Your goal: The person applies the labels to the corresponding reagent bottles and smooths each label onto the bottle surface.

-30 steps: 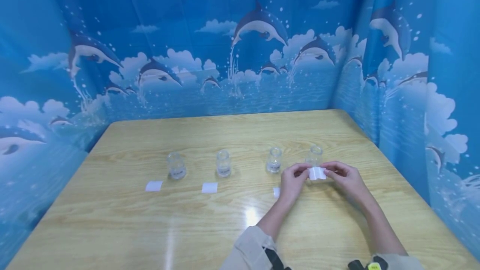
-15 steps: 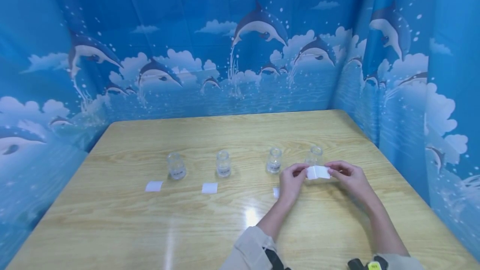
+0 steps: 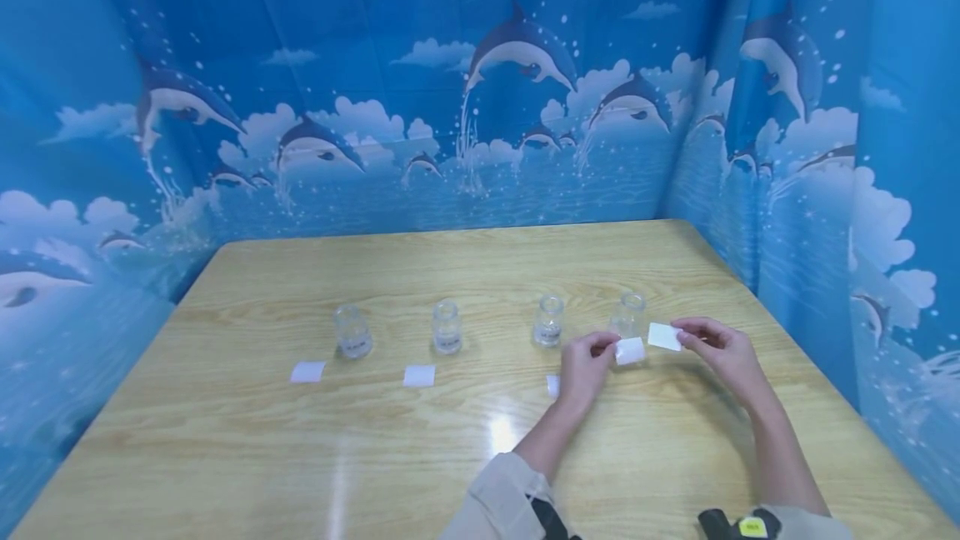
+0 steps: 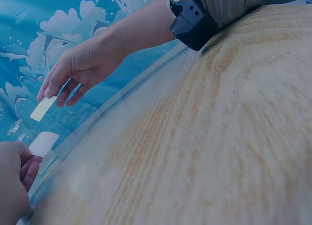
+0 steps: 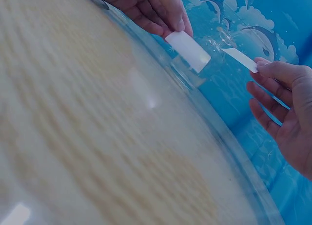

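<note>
Two small white rectangles are held apart, like a sticker and its backing; which is which I cannot tell. My left hand (image 3: 585,369) pinches the left white label piece (image 3: 630,351), slightly curved and shiny, between thumb and finger. Up and to the right, my right hand (image 3: 726,357) pinches the flatter white label piece (image 3: 664,337) by its right edge; its other fingers hang loosely in the right wrist view. A clear glass bottle (image 3: 628,311) stands upright just behind the pieces, its lower part partly covered.
More clear glass bottles stand in a row to the left: one (image 3: 548,322) near my left hand, another (image 3: 447,328), and one (image 3: 352,332) farthest left. White labels (image 3: 307,372) lie in front of them on the wooden table (image 3: 360,457). A dolphin-print curtain (image 3: 420,65) surrounds the table.
One second ago both hands held a single creased white piece between them. It has come apart into two, and my right hand has moved up and right with its piece.
</note>
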Tool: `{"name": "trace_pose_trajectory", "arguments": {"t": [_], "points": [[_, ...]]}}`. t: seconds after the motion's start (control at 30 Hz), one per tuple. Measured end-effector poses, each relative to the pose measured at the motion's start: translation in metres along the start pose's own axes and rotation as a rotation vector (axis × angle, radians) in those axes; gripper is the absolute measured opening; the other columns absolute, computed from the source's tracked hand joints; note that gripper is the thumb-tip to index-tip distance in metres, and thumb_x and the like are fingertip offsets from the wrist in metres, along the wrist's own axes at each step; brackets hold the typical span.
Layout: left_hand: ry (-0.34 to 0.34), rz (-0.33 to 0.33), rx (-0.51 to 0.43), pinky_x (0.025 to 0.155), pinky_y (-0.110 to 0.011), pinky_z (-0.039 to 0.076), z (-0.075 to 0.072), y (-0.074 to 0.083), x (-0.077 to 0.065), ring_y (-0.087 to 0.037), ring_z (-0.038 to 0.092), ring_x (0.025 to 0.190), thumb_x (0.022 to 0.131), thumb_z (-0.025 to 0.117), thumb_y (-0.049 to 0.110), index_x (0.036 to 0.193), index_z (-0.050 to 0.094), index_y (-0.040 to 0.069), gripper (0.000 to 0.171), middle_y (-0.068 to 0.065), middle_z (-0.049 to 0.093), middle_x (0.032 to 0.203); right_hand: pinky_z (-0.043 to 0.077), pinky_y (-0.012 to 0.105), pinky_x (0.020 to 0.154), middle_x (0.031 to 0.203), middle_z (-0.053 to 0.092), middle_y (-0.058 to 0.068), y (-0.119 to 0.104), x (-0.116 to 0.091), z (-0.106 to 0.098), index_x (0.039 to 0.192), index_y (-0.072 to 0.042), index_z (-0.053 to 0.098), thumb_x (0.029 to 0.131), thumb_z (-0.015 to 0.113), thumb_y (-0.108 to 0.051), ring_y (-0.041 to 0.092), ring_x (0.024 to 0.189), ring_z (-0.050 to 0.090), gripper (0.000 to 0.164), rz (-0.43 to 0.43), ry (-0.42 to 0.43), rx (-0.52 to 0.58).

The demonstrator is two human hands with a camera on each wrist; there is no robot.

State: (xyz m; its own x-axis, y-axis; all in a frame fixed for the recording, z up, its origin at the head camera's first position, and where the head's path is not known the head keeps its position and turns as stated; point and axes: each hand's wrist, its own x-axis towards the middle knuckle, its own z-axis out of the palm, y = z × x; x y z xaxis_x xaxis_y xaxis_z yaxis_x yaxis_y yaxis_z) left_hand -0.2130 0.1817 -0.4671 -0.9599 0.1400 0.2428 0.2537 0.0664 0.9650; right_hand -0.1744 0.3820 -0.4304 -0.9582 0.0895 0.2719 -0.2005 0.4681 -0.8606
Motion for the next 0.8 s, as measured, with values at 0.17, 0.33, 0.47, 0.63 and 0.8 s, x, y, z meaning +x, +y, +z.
{"name": "trace_pose_trajectory", "arguments": {"t": [0.17,0.33,0.47,0.63,0.8], "points": [[-0.103,0.049,0.172,0.062,-0.011,0.046,0.0003,-0.0018,-0.0027,-0.001,0.056,0.068,0.079,0.068,0.002,0.093,0.071,0.005,0.015,-0.002,0.067,0.08,0.049,0.018,0.068,0.086,0.064,-0.008,0.0014,0.0006,0.001,0.106,0.005,0.061,0.089,0.062,-0.014,0.004,0.076,0.058,0.026,-0.018,-0.003,-0.003],[-0.157,0.122,0.299,0.061,-0.007,0.044,0.0001,-0.0035,-0.004,0.001,0.056,0.068,0.077,0.07,0.001,0.094,0.071,0.005,0.017,-0.001,0.067,0.08,0.049,0.017,0.067,0.087,0.064,-0.007,0.0032,0.0012,0.0022,0.106,0.005,0.061,0.089,0.062,-0.016,0.004,0.077,0.058,0.027,-0.011,-0.006,-0.017],[-0.159,0.191,0.383,0.06,-0.005,0.043,-0.0002,-0.0046,-0.0044,0.002,0.056,0.067,0.076,0.071,0.001,0.092,0.071,0.005,0.017,-0.001,0.066,0.08,0.048,0.017,0.067,0.086,0.064,-0.008,0.0037,0.0018,0.0027,0.106,0.005,0.061,0.089,0.062,-0.017,0.004,0.077,0.058,0.028,-0.007,-0.006,-0.034],[-0.157,0.237,0.464,0.059,-0.004,0.04,-0.0011,-0.0053,-0.0049,0.003,0.053,0.066,0.074,0.074,0.005,0.09,0.071,0.006,0.016,0.003,0.062,0.079,0.048,0.016,0.067,0.085,0.064,-0.009,0.003,0.0017,0.0035,0.105,0.005,0.061,0.089,0.062,-0.016,0.003,0.077,0.058,0.027,-0.01,-0.001,-0.026],[-0.141,0.244,0.525,0.061,-0.005,0.039,-0.0017,-0.0049,-0.0056,0.001,0.049,0.07,0.073,0.076,0.011,0.091,0.071,0.009,0.018,0.007,0.058,0.079,0.047,0.012,0.068,0.086,0.064,-0.009,0.0029,0.0012,0.0042,0.104,0.006,0.061,0.088,0.063,-0.014,0.002,0.078,0.058,0.025,-0.015,-0.003,-0.015]]}}
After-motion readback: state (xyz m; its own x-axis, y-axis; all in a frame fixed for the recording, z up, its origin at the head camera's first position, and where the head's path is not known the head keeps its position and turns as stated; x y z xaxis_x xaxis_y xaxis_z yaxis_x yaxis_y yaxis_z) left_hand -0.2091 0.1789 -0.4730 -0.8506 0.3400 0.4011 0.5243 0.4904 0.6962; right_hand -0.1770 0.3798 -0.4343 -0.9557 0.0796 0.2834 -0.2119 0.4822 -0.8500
